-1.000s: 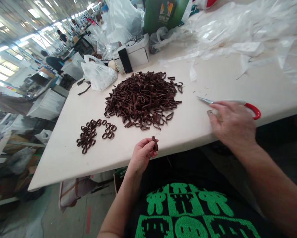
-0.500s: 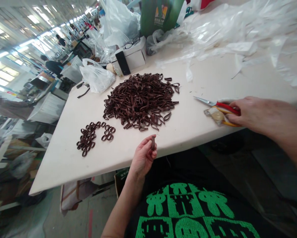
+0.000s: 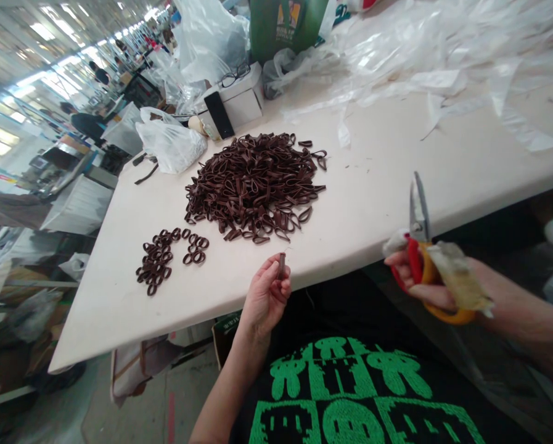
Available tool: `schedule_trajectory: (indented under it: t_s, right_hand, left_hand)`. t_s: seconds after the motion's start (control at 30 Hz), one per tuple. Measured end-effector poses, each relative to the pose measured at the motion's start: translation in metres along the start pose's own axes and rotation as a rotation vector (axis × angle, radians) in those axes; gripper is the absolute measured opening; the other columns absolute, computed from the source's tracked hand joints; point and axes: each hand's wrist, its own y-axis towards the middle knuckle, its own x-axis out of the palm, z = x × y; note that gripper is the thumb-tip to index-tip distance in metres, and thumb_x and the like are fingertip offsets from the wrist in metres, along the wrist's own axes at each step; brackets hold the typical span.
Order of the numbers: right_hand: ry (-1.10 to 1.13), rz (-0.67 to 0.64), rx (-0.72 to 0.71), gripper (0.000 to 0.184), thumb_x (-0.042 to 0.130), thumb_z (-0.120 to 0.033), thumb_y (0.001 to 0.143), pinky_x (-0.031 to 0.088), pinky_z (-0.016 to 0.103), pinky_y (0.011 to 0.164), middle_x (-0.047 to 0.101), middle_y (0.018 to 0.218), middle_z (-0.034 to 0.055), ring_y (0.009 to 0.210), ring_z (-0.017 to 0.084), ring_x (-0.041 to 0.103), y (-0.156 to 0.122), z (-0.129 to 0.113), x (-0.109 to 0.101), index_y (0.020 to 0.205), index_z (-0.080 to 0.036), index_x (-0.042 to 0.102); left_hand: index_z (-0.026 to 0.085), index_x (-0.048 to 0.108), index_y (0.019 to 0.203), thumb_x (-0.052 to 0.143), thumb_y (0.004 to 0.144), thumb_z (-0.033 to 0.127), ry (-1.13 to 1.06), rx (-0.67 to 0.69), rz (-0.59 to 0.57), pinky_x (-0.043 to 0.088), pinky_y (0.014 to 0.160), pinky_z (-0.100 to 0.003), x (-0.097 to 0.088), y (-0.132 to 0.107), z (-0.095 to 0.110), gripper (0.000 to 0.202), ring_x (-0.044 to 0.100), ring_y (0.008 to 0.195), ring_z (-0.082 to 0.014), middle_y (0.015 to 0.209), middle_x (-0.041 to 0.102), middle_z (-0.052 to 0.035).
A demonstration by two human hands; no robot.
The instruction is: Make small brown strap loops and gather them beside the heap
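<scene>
Between the thumb and fingers of my left hand [image 3: 267, 288] is a small dark brown strap loop [image 3: 282, 265], held upright at the table's front edge. My right hand [image 3: 431, 287] is closed around the red and orange handles of a pair of scissors [image 3: 419, 222], blades pointing up; a pale wrapping covers part of the orange handle. A large heap of brown strap loops [image 3: 255, 185] lies on the table beyond my left hand. To its left sits a smaller group of short, rounder brown loops [image 3: 158, 256].
The pale table [image 3: 364, 185] slopes across the view. Behind the heap stand a white plastic bag [image 3: 172, 145], a white box [image 3: 241, 102] with glasses on it, a black phone [image 3: 219, 115] and a green bag [image 3: 283, 31]. Clear plastic sheeting [image 3: 396, 55] covers the back right.
My right hand has lifted the scissors off the table and brought them towards me, turning the blades from leftward to upward. My left hand keeps the strap loop in nearly the same place.
</scene>
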Motion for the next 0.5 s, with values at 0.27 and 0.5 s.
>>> schedule_trajectory:
  t_s: [0.27,0.5]
  right_hand:
    - [0.385,-0.602,0.124,0.031,0.063,-0.046,0.085,0.054,0.033,0.073,0.071,0.097,0.0063,0.084,0.023,0.066,-0.031,-0.041,0.054,0.103,-0.021,0.064]
    - [0.283,-0.639,0.186,0.035,0.067,-0.050,0.079,0.046,0.031,0.067,0.067,0.087,0.0045,0.075,0.021,0.060,-0.009,-0.071,0.043,0.093,-0.018,0.063]
  left_hand:
    - [0.015,0.059,0.088,0.083,0.069,0.033,0.047,0.035,-0.027,0.036,0.042,-0.007,0.009,-0.006,0.000,0.035,0.045,0.047,0.0001,0.067,0.055,0.0046]
    - [0.015,0.059,0.086,0.083,0.068,0.034,0.106,0.046,-0.031,0.036,0.042,-0.008,0.018,-0.015,0.001,0.036,0.045,0.046,0.0000,0.066,0.054,0.0047]
